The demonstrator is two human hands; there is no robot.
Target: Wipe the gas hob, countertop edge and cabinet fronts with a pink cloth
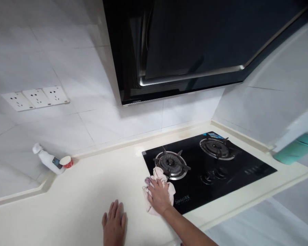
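My right hand (159, 197) presses down on a crumpled pale pink cloth (170, 191), its fingers curled over the folds. The cloth lies across the left edge of the black glass gas stove (195, 191), partly on the stove and partly on the counter. Just beyond the cloth is the left burner (170, 162) with its metal pan support. My left hand (114, 222) rests palm down on the cream countertop (92, 191), fingers stretched out and holding nothing.
A white spray bottle (48, 159) and a red paper cup (67, 162) stand by the wall at the left. A black range hood (190, 44) hangs above the stove. At the right counter end is a green cylindrical container (295, 150). Wall sockets (36, 98) are at upper left.
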